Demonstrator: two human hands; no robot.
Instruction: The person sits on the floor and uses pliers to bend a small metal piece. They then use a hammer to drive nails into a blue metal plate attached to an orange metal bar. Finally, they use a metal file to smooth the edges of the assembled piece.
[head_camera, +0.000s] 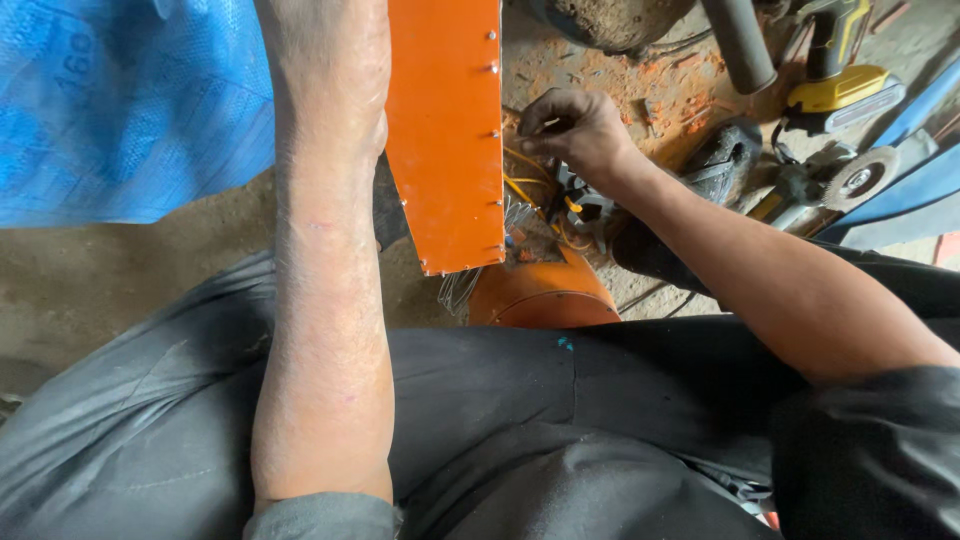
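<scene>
Orange metal panel (445, 130): upright, centre, screws along right edge. Yellow wires (520, 185): beside panel, partly hidden. Right hand (575, 130): fingertips pinching something small, unidentifiable. Left hand: cut off above frame, fingers unseen. Angle grinder (830, 180): right, on floor.

Dusty floor (120, 270) with angle grinder (830, 180), yellow drill (845, 75), blue sheet (120, 100).

You get soft, even daylight with no hard shadows; only a dim patch sits under the flat orange metal panel (445, 130). Its face shows a mild sheen. Your near left forearm (325, 300) looks stretched by wide-angle distortion, and the corners soften slightly.
</scene>
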